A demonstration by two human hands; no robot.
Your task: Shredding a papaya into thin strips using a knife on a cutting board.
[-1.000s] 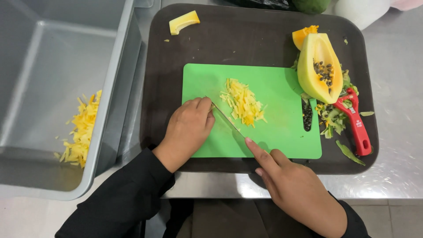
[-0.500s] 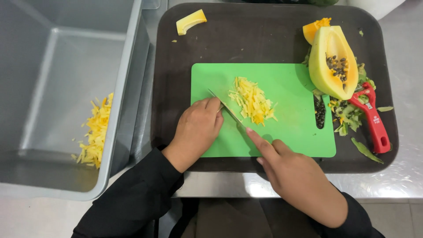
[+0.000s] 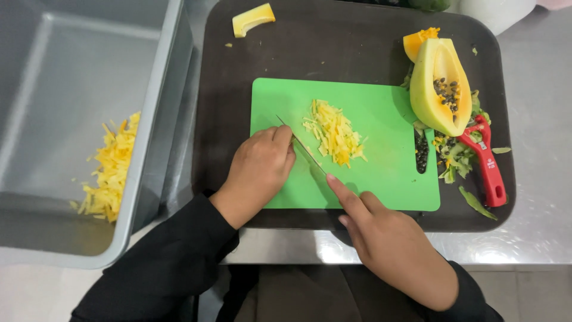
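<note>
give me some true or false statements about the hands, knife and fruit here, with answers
1. The right hand holds the knife, forefinger along its spine. True.
2. The left hand rests on the red peeler. False: it lies on the green board beside the blade; the peeler lies at the tray's right side.
3. A pile of yellow shreds lies on the board. True.
4. The papaya half sits in the grey bin. False: it sits on the tray, cut side up with seeds showing; the bin holds only more shreds.
5. The board lies on a dark tray. True.
</note>
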